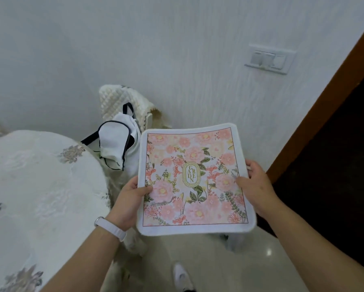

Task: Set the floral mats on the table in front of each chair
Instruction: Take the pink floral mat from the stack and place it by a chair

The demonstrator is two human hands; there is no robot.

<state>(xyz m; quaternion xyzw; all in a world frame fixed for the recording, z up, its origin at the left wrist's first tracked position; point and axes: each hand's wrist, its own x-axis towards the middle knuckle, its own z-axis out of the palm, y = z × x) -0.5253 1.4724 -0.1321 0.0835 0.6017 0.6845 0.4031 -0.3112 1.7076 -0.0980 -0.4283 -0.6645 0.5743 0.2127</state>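
1. A floral mat (194, 180) is held in the air near the centre of the view, printed face up and roughly level. It is over the pale floor (208, 260) and apart from the table (35, 186).
2. The mat's 9 o'clock edge is gripped by the left hand (130, 199), with the thumb on the print and the fingers underneath. The 3 o'clock edge is gripped by the right hand (253, 186) in the same way.
3. Only one printed face is shown, so whether one mat or a stack is held cannot be told.
4. The table, covered by a pale embroidered cloth, lies at 9 o'clock from the mat.
5. A chair (122, 100) with a quilted cover stands at 11 o'clock from the mat, against the wall. A white bag (118, 142) with dark trim rests on it.
6. The step in hand is judged to be the carrying of the mat to a place setting; it has not yet been laid.
7. For the next move, the mat would need to be swung towards 9 o'clock and brought over the table edge nearest the chair. It would then be lowered flat, squared to that edge, and released by both hands.
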